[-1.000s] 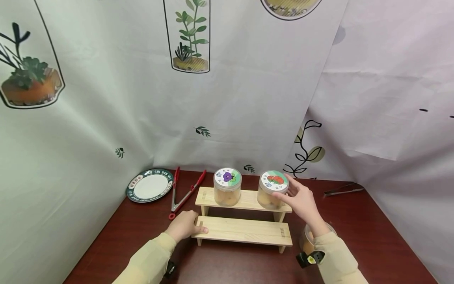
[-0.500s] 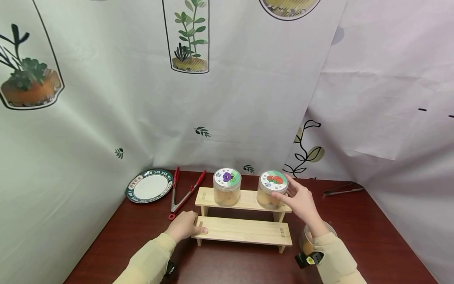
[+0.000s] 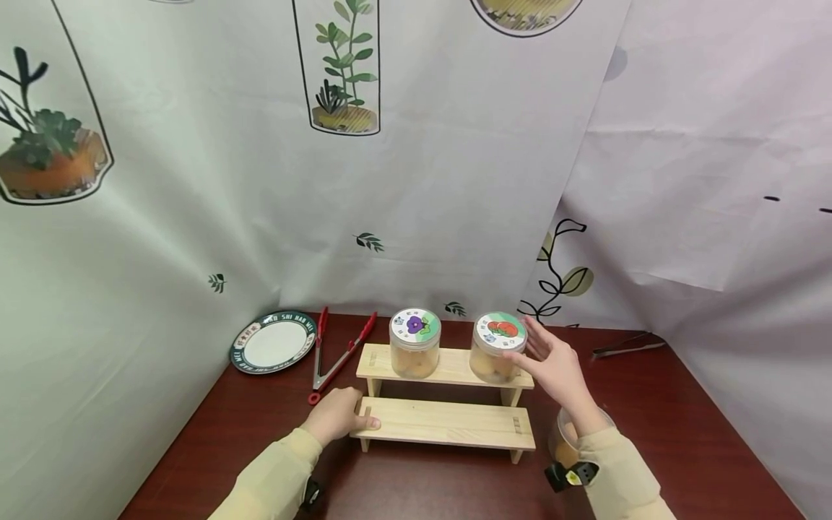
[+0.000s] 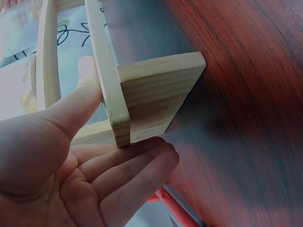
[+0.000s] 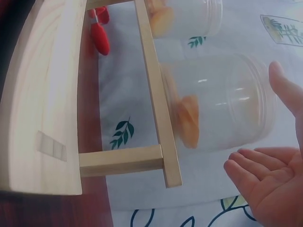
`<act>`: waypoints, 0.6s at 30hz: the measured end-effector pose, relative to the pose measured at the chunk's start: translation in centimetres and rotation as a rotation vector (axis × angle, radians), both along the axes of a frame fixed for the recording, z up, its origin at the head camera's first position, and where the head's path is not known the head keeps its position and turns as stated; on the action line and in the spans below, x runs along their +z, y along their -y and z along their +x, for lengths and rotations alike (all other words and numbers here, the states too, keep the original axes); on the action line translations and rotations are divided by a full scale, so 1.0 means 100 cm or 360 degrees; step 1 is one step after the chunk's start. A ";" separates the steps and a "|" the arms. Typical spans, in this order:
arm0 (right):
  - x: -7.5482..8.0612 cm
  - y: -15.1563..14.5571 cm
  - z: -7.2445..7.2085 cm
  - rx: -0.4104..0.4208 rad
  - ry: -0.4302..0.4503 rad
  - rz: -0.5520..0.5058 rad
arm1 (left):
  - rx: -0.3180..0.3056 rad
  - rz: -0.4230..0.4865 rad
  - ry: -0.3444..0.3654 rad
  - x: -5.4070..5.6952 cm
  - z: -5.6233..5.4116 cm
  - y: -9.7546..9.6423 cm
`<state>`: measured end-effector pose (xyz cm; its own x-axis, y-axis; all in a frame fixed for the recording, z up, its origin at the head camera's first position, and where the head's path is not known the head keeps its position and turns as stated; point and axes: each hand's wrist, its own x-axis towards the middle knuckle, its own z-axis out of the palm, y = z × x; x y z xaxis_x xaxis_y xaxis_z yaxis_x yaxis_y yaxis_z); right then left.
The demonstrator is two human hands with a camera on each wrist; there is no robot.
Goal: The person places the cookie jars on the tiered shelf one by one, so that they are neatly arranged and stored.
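A two-tier wooden stand (image 3: 448,422) sits on the table. Its upper board bears two clear lidded jars with yellowish pieces inside: one with a purple flower label (image 3: 414,347), one with a tomato label (image 3: 499,339). My left hand (image 3: 334,415) holds the lower board's left end, thumb on top; in the left wrist view its other fingers (image 4: 137,175) lie at the board's end. Close by the tomato jar's right side is my right hand (image 3: 555,368). The right wrist view shows its spread thumb and fingers (image 5: 251,170) apart from that jar (image 5: 222,104).
A round plate (image 3: 273,343) with a dark green rim lies at the back left, beside red-handled tongs (image 3: 341,361). Another jar (image 3: 564,444) stands partly hidden behind my right forearm. Small metal tongs (image 3: 629,348) lie at the back right. A printed cloth hangs behind.
My right hand has let go of the tomato jar and drawn slightly to the right. The left hand, the stand and both jars on it stay in place.
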<state>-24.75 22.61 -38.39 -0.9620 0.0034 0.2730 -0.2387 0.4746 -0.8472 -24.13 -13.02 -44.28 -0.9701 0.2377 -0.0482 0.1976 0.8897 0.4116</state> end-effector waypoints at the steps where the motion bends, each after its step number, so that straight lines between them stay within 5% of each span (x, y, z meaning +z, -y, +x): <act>1: 0.000 -0.001 0.001 0.0003 0.0004 -0.0009 | 0.0000 -0.0002 -0.0001 0.000 0.000 0.000; 18: -0.006 -0.019 0.015 -0.0069 0.0018 0.0031 | 0.0000 -0.0004 -0.0002 0.000 0.000 -0.001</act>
<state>-23.20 24.46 -38.97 -0.9640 0.0399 0.2628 -0.2083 0.5008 -0.8402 -24.08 -12.95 -44.31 -0.9701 0.2378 -0.0477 0.1982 0.8907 0.4092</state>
